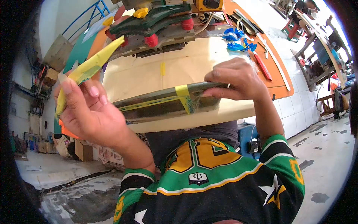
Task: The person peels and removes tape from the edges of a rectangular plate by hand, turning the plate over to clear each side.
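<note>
My left hand [91, 112] pinches a used strip of yellow tape [93, 64], smeared with green, between thumb and fingers. The strip's far end sticks up and to the right, free in the air. My right hand [238, 78] grips the right end of a long dark frame [156, 101], which is tilted up on its edge in front of my body. More yellow tape [182, 90] runs along the frame and across it near its right end, also stained green. The frame's left end is hidden behind my left hand.
A dark green press-like fixture [149, 24] with red and yellow knobs stands beyond a pale board [138, 71]. On the orange tabletop [278, 71] at right lie crumpled blue tape [234, 35], a red-handled tool [263, 67] and a long white strip [275, 61]. A person [305, 9] sits far right.
</note>
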Motion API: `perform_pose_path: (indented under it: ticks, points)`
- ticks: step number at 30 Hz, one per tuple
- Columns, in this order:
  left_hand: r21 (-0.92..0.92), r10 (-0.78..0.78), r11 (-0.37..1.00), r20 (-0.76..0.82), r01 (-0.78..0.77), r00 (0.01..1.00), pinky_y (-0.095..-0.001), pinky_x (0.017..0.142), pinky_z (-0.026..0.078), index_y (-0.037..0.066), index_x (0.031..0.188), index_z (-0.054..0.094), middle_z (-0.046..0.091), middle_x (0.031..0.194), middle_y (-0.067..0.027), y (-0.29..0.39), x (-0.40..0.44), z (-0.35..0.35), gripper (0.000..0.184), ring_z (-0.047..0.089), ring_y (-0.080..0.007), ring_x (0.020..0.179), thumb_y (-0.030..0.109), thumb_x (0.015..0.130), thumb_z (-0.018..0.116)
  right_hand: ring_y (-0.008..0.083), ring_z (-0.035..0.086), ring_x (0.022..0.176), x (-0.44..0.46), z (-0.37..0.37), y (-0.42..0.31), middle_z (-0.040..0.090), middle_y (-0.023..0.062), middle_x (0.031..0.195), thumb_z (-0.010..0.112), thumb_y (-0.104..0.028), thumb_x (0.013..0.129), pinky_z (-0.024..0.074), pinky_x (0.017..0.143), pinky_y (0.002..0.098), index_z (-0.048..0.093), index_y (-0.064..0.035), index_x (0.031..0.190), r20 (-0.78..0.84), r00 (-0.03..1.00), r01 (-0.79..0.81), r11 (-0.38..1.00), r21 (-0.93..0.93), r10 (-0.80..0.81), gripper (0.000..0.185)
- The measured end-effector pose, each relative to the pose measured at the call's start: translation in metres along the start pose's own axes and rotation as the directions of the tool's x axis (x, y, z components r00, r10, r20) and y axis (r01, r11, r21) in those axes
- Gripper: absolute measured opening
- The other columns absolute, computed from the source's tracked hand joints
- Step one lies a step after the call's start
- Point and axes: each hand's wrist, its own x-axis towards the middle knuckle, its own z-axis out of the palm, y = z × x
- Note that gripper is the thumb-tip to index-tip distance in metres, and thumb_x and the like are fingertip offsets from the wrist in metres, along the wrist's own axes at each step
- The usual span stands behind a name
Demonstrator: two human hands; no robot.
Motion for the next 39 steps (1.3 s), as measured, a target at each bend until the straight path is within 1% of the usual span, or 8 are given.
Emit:
perform_pose_path:
  ticks: [5,13,17,20,27,29,33,39]
  points:
    - [0.281,0.12,0.933,0.349,-0.226,0.929,-0.0395,0.095,0.054,-0.005,0.098,0.057,0.069,0.111,-0.0284,-0.002,-0.002,-0.013,0.01,0.07,-0.0285,0.098,0.001,0.096,0.065,0.0244,0.062,0.058,-0.02,0.009,-0.007,0.063,0.0063,0.069,0.091,-0.022,0.074,0.0448,0.051,0.035,0.069,-0.0041,0.088,-0.083,0.996,-0.023,0.999,0.028,0.026,0.032]
    - [0.36,0.031,0.917,0.361,-0.17,0.932,-0.0293,0.071,0.051,-0.006,0.132,0.044,0.069,0.093,-0.0233,-0.002,-0.034,-0.012,0.031,0.063,-0.0188,0.074,0.002,0.102,0.05,0.0248,0.063,0.063,-0.032,0.021,-0.027,0.06,0.0052,0.074,0.088,-0.026,0.078,0.0471,0.053,0.0382,0.068,-0.0087,0.089,-0.154,0.987,-0.029,0.998,0.052,0.037,0.028]
    - [0.34,0.096,0.91,0.387,-0.239,0.917,-0.0284,0.055,0.039,-0.005,0.112,0.054,0.056,0.075,-0.0109,0.015,-0.06,-0.026,0.019,0.047,-0.0128,0.06,0.009,0.099,0.054,0.018,0.058,0.051,-0.035,0.03,-0.036,0.063,0.0049,0.068,0.091,-0.028,0.076,0.0407,0.044,0.0298,0.07,-0.0044,0.082,-0.214,0.971,0.136,0.98,0.144,-0.103,0.032]
    - [0.218,0.271,0.886,0.474,-0.41,0.838,-0.0304,0.054,0.036,-0.006,0.108,0.055,0.054,0.076,-0.0108,0.009,-0.075,-0.047,0.024,0.045,-0.0143,0.061,0.014,0.094,0.052,0.0158,0.054,0.046,-0.04,0.039,-0.042,0.057,0.0027,0.062,0.091,-0.03,0.077,0.0352,0.04,0.028,0.069,-0.0039,0.078,-0.236,0.963,0.181,0.958,0.223,-0.128,0.034]
    - [0.406,0.134,0.78,0.635,-0.477,0.761,-0.031,0.053,0.038,-0.003,0.105,0.061,0.058,0.075,-0.0108,0.003,-0.097,-0.061,0.02,0.05,-0.0175,0.058,0.01,0.094,0.051,0.0211,0.053,0.049,-0.059,0.088,-0.057,0.05,0.0031,0.063,0.087,-0.021,0.081,0.0381,0.044,0.0363,0.058,-0.0089,0.071,-0.055,0.998,0.021,0.99,0.137,-0.014,0.033]
    - [0.628,-0.285,0.771,0.484,-0.102,0.828,-0.0302,0.055,0.039,-0.005,0.102,0.067,0.06,0.075,-0.0119,0.004,-0.09,-0.068,0.023,0.05,-0.016,0.058,0.008,0.094,0.049,0.0229,0.055,0.051,-0.059,0.084,-0.063,0.05,0.0036,0.064,0.085,-0.023,0.084,0.0404,0.045,0.0374,0.055,-0.0096,0.073,-0.039,0.999,-0.019,0.985,0.169,0.026,0.034]
    - [0.679,-0.517,0.726,0.432,0.11,0.739,-0.0291,0.058,0.039,-0.004,0.098,0.067,0.059,0.077,-0.0102,0.01,-0.088,-0.084,0.022,0.052,-0.0158,0.062,0.01,0.094,0.051,0.0229,0.056,0.052,-0.046,0.063,-0.074,0.051,0.0043,0.063,0.085,-0.021,0.083,0.0411,0.046,0.037,0.057,-0.0088,0.073,-0.026,0.996,-0.075,0.97,0.229,0.083,0.032]
    - [0.763,-0.378,0.619,0.496,-0.186,0.782,-0.0345,0.071,0.046,-0.003,0.101,0.069,0.062,0.088,-0.0143,0.026,-0.074,-0.111,0.024,0.059,-0.024,0.078,0.013,0.091,0.055,0.0204,0.056,0.049,-0.046,0.046,-0.082,0.056,0.004,0.061,0.089,-0.02,0.078,0.0404,0.045,0.0334,0.064,-0.0073,0.073,-0.055,0.989,-0.126,0.974,0.189,0.139,0.029]
